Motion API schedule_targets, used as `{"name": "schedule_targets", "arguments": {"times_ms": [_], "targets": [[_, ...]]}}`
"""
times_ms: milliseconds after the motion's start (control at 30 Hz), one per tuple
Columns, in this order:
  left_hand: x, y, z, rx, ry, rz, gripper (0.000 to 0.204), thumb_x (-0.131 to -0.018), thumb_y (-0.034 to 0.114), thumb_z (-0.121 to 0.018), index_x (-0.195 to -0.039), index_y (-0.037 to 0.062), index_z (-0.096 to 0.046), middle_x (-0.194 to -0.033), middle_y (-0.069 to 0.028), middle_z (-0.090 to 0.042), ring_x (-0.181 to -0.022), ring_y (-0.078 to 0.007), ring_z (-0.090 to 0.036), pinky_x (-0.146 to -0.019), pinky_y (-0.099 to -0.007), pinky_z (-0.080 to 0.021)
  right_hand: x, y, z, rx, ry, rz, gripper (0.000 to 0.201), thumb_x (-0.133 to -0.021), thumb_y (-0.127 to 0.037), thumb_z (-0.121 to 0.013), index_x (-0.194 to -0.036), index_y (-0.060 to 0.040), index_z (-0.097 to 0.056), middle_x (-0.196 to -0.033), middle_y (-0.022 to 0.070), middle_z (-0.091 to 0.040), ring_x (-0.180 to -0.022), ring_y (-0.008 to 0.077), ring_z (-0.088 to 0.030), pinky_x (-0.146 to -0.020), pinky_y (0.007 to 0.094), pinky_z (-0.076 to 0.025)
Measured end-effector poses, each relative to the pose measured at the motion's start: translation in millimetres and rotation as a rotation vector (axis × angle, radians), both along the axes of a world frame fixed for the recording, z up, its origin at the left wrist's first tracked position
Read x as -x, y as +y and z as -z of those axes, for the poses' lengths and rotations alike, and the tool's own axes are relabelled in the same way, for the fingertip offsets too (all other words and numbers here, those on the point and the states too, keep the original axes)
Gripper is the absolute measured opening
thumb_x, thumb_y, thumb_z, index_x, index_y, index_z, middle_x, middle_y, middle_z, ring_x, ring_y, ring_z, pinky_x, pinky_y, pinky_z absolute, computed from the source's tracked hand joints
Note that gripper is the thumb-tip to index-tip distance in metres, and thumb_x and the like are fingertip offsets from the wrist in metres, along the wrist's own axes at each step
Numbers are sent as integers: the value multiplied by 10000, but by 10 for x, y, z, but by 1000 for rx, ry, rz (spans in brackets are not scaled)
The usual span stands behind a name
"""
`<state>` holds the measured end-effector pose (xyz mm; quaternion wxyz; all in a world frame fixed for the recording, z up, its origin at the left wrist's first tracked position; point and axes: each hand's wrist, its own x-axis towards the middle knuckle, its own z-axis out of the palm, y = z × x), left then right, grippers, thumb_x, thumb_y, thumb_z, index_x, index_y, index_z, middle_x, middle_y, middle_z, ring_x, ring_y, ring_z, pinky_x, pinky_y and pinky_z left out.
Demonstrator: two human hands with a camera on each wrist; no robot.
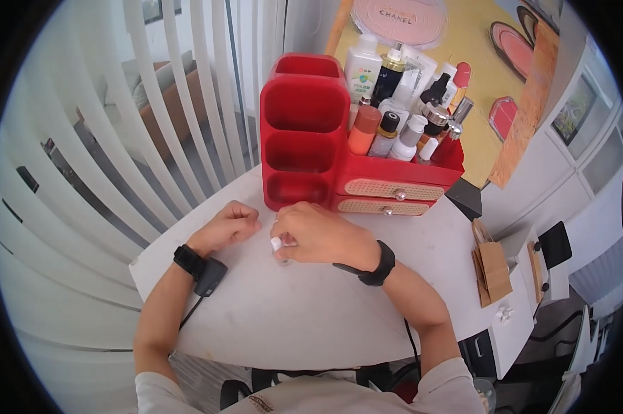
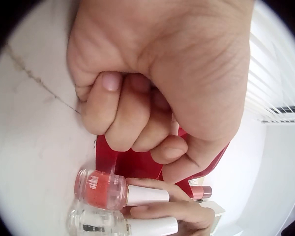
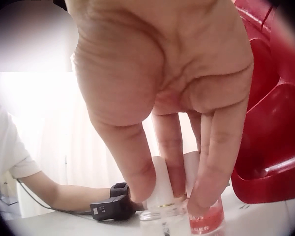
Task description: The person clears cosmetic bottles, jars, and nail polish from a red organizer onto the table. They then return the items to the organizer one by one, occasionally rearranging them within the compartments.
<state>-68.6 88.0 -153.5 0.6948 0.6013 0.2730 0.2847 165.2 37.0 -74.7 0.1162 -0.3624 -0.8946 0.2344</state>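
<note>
Left of the glossy red plastic organizer's (image 1: 304,84) near corner, the left hand (image 1: 228,226) is curled into a fist, nothing visible in it. Just in front of the organizer's tower of rounded compartments, a rounded clear glass bottle (image 2: 96,222) and a coral-red glass bottle (image 2: 101,189) sit side by side, long axes upright, their smooth tapering white caps (image 2: 150,195) pointing up. The right hand (image 1: 318,234), in front of the organizer, grips both by the caps, fingers bent. Rightward, the organizer's shallow drawers (image 1: 366,188) have woven-textured beige fronts and round shiny knobs (image 1: 399,195).
</note>
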Motion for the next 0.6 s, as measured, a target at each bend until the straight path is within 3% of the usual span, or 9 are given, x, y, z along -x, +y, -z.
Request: {"name": "schedule_targets", "arguments": {"times_ms": [200,300,367,400,467,533,600], "targets": [[-4,-14,-17,0,16,-26,367,-881,45,-563,-598,142,-350,-560,89,-287,-486,-36,-250,-450,-244,-169,-26,20,23,-2,-15,-18,240,-755,-145,-773,-958,-39,-702,-973,99,-638,-1015,299,-611,-828,419,-483],[-13,-46,-77,-29,57,-27,378,-893,61,-573,-598,142,-350,-560,90,-288,-480,-32,-253,-445,-243,-167,-79,-32,-52,-47,-7,-4,208,-702,-108,-775,-878,-21,-706,-930,118,-655,-981,310,-638,-798,421,-513],[-3,-24,-42,-7,36,-21,385,-898,58,-582,-595,135,-357,-562,81,-300,-482,-34,-265,-454,-241,-179,-144,-60,-131,-59,-69,2,314,-736,-145,-783,-1022,-59,-684,-1167,78,-633,-1140,305,-576,-925,409,-463],[4,-15,-31,22,13,-22,392,-903,54,-591,-592,127,-365,-564,73,-311,-484,-35,-276,-462,-239,-191,-215,-91,-207,-65,-66,12,314,-736,-145,-783,-1022,-59,-684,-1167,78,-633,-1140,305,-576,-925,409,-463],[7,-16,-35,25,32,-27,389,-900,49,-588,-590,127,-366,-562,73,-308,-483,-36,-275,-462,-240,-192,-449,-180,-464,-238,145,-2,292,-738,-159,-787,-992,-56,-687,-1152,87,-653,-1094,282,-611,-888,386,-491],[0,-32,-59,35,43,-39,386,-897,45,-584,-589,128,-367,-559,73,-305,-482,-36,-274,-461,-241,-193,-674,-297,-816,-238,272,128,255,-725,-163,-802,-916,-50,-678,-883,77,-680,-819,255,-670,-734,372,-531],[-17,-55,-99,11,65,-37,382,-900,50,-573,-589,129,-366,-557,73,-300,-481,-39,-269,-458,-243,-186,-940,-478,-1056,-305,347,410,249,-752,-156,-790,-920,-16,-673,-821,82,-695,-708,215,-669,-668,322,-527]]}}
